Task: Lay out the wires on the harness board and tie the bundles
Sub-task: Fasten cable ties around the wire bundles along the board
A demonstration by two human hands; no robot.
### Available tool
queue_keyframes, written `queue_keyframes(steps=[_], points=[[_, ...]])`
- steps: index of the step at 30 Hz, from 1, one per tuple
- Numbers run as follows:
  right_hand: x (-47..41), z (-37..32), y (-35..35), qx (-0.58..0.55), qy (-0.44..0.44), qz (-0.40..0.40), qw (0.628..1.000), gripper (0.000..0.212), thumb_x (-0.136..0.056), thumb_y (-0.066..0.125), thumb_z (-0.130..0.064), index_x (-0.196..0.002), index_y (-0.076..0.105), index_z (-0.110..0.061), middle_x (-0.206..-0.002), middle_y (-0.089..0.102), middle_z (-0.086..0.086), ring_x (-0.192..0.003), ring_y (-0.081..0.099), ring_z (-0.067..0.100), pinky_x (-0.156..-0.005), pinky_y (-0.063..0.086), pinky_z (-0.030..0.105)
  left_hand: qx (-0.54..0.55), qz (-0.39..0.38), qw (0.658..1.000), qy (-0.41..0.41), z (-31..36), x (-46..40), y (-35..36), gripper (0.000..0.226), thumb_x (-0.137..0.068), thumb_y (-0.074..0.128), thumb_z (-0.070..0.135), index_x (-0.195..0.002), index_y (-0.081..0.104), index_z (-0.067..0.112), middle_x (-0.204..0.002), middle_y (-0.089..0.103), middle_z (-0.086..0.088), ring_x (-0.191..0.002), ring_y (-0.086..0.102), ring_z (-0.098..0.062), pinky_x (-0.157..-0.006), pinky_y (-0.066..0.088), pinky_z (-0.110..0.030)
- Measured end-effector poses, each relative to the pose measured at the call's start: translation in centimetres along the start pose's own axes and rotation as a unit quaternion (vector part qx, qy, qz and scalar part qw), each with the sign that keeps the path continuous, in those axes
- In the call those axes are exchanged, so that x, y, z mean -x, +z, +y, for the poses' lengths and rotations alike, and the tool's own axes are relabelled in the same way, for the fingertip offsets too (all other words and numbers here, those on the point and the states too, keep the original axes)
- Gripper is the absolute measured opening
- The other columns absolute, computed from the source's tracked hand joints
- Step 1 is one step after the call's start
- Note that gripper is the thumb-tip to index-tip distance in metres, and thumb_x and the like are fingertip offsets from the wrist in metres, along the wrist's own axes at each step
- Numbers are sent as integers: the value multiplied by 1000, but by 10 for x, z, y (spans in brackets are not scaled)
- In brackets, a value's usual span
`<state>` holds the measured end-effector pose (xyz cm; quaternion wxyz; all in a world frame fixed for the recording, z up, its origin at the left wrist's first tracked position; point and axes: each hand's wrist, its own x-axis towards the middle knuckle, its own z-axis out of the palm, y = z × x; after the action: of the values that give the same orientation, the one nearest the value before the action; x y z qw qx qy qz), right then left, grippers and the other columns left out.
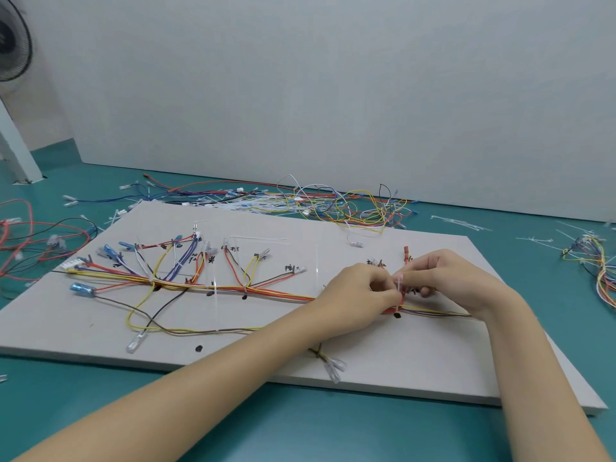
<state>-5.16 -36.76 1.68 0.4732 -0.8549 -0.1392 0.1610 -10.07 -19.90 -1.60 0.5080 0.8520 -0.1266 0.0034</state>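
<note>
- At 10 o'clock, a black fan (13, 38) is cut off by the frame edge, in front of the pale wall.
- At 9 o'clock, loose red and black wires (36, 241) lie on the teal desk (100, 411), just off the left edge of the harness board (383, 345).
- The harness board is a pale grey slab lying flat across the middle of the desk, with black handwritten marks and black dots on it.
- On the board's left half, the wire bundle (233, 290) runs from 9 towards 3 o'clock as a trunk of yellow, red, orange and purple wires, and branches fan up towards 12 o'clock to blue and clear terminals.
- A yellow wire and a dark wire loop down from the trunk towards 6 o'clock, and a clear terminal (135, 341) ends one of them.
- At 12 o'clock, behind the board, a tangled heap of spare wires (333, 203) and white ties rests against the wall.
- The left hand (358, 288) is curled, fingertips pinching a white cable tie (398, 285) that stands up from the bundle right of centre.
- The right hand (446, 278) meets it from 3 o'clock, fingers curled and pinching the same tie; the two hands touch.
- At 3 o'clock, another finished-looking harness (596, 261) lies on the desk, well apart from the board.
</note>
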Motion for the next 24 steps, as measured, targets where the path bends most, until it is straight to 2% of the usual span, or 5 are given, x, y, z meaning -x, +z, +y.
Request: queue_keyframes(steps=[2, 6, 12, 20, 24], points=[[0, -1, 0, -11, -1, -8, 1000, 17, -85, 69, -10, -69, 77, -10, -75, 67, 12, -66, 47, 12, -56, 36, 21, -8, 5, 1000, -18, 2, 1, 2, 19, -84, 64, 18, -65, 64, 22, -57, 53, 10, -63, 48, -11, -67, 41, -31], [1, -2, -1, -47, 14, -27, 998, 14, -81, 70, -10, -69, 77, -9, -73, 67, 10, -63, 47, 9, -54, 34, 20, -18, 13, 998, -50, 4, 1, 3, 26, -81, 64, 20, -55, 61, 24, -44, 48, 13, -58, 43, -13, -60, 32, -28], [0, -2, -3, -63, 27, -32, 997, 13, -81, 69, -7, -71, 76, -6, -70, 68, 5, -54, 50, 2, -54, 34, 21, -21, 12, 998, -51, 6, 2, 4, 25, -81, 64, 19, -57, 63, 22, -53, 49, 6, -65, 44, -20, -63, 35, -29], [2, -3, -3, -47, 20, -44, 998, 9, -74, 74, -15, -71, 77, -7, -70, 65, 5, -56, 45, 4, -55, 32, 20, 0, 3, 998, -59, 6, -1, 2, 43, -81, 61, 18, -40, 57, 28, -39, 43, 12, -52, 35, -12, -55, 26, -28], [3, -4, -2, -42, 13, -40, 998, 30, -59, 78, -30, -75, 78, -5, -79, 68, 12, -70, 44, 15, -56, 32, 23, -13, 4, 998, -55, 3, -1, 3, 42, -83, 61, 20, -42, 57, 28, -41, 46, 15, -53, 38, -10, -55, 28, -29]])
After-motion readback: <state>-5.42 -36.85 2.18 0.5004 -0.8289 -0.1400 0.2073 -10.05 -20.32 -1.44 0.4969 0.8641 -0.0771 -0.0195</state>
